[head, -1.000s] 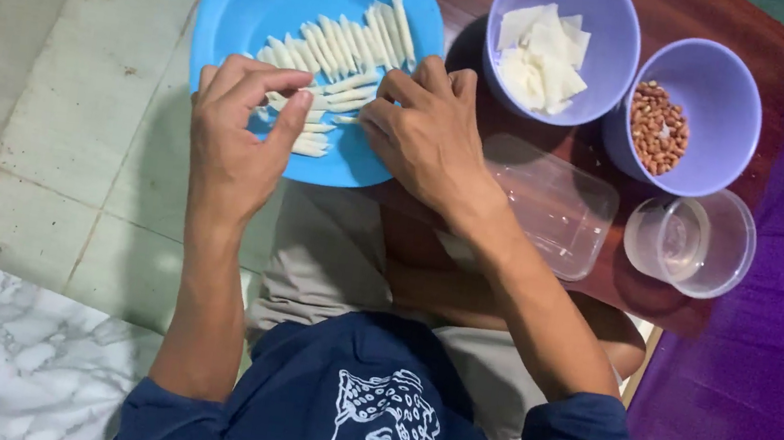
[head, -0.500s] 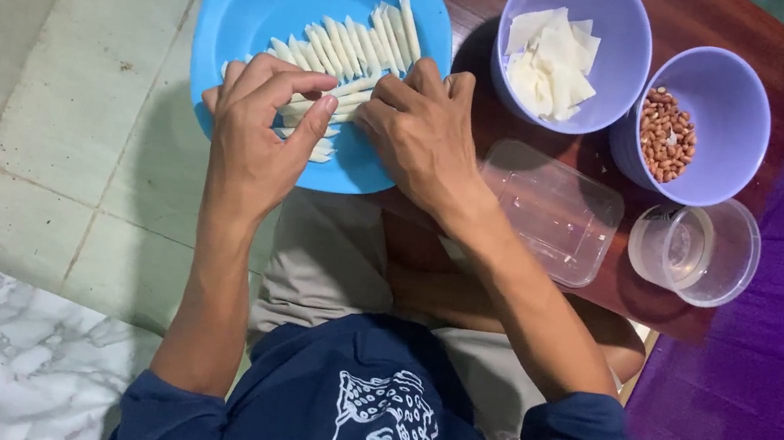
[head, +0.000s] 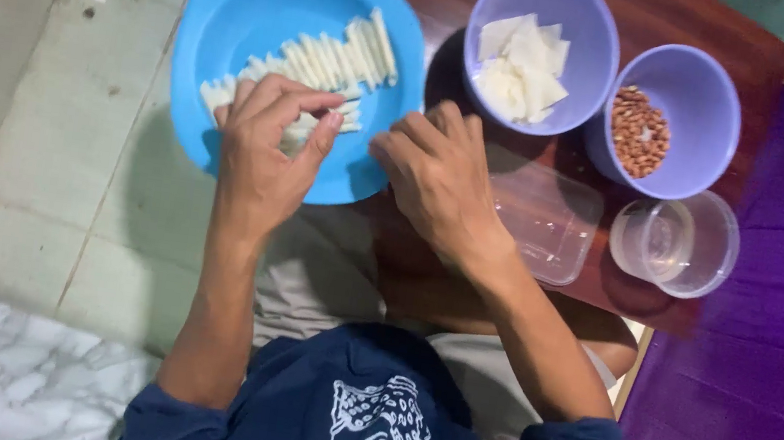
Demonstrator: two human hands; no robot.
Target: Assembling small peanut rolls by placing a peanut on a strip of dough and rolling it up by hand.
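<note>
Here the left hand [head: 270, 149] is pinching a white rolled stick [head: 324, 125] over the blue plate [head: 237, 18], fingers narrowed around it. The other rolled sticks [head: 332, 61] are lying in a row, long axes running up and slightly left. The right hand [head: 437, 181] is resting loosely curled at the plate's edge, holding nothing visible. On the surface [head: 718, 41], one purple bowl [head: 581, 13] is holding white wrappers [head: 523, 66], another purple bowl [head: 710, 101] peanuts [head: 641, 132].

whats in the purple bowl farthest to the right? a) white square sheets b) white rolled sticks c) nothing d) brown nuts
d: the right-hand purple bowl holds brown nuts; the white square sheets lie in the other purple bowl, and the white rolled sticks lie on the blue plate.
</note>
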